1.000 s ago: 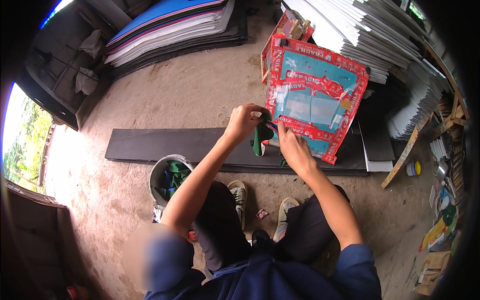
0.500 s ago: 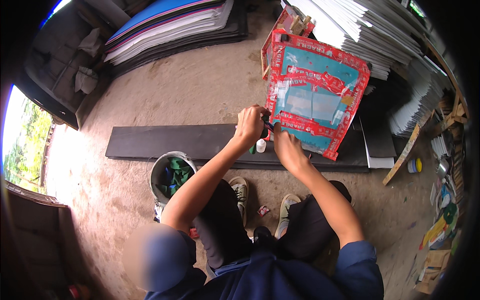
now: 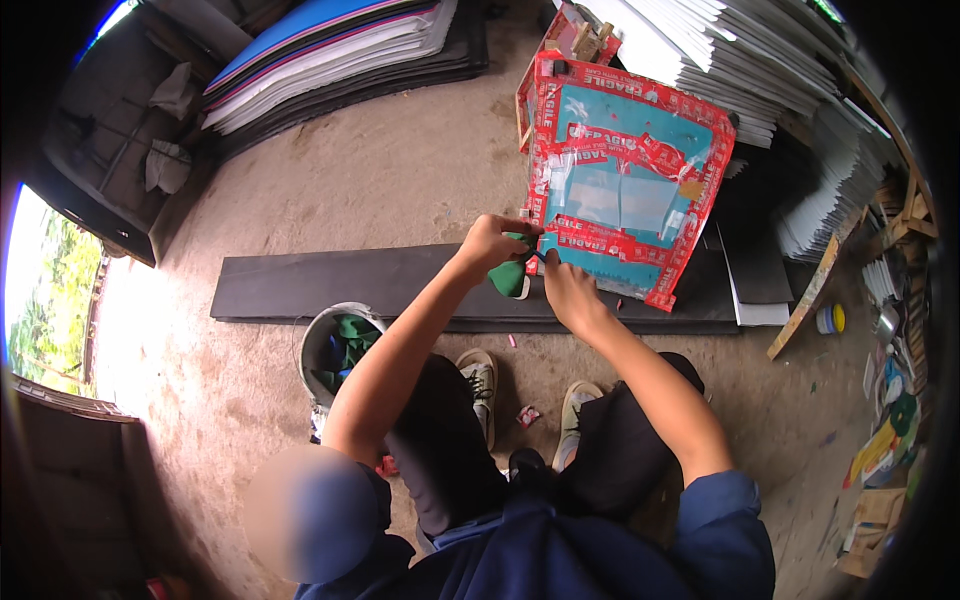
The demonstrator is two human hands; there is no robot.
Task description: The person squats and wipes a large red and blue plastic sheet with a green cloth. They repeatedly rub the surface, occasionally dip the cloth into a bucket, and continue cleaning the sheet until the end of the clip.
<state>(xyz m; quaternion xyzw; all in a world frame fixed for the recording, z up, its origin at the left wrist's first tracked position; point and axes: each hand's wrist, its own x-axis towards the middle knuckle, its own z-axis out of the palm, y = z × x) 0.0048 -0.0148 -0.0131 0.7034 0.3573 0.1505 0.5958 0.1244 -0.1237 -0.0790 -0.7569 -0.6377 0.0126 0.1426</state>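
Note:
My left hand (image 3: 487,243) is closed on a green fabric-like piece (image 3: 509,279), which hangs below its fingers over the black sheet (image 3: 310,285). Just to the right, my right hand (image 3: 571,291) pinches a thin dark-blue stick-like thing (image 3: 540,256) whose kind is too small to make out. Its tip meets or lies very close to the green piece. Behind both hands leans a blue-green panel (image 3: 625,200) edged in red tape. A white edge, perhaps of the small bottle, peeks out beside the green piece.
A bucket (image 3: 316,392) with green cloth pieces stands by my left forearm. Stacked coloured and white sheets (image 3: 340,65) lie at the back left, more white sheets (image 3: 745,90) at the back right. A wooden stick (image 3: 808,300) and a yellow-and-blue tub (image 3: 832,319) are on the right.
My left hand has turned and shifted slightly left, bringing the green piece into plain view. The small white bottle is now mostly hidden behind it. My right hand has moved a little lower.

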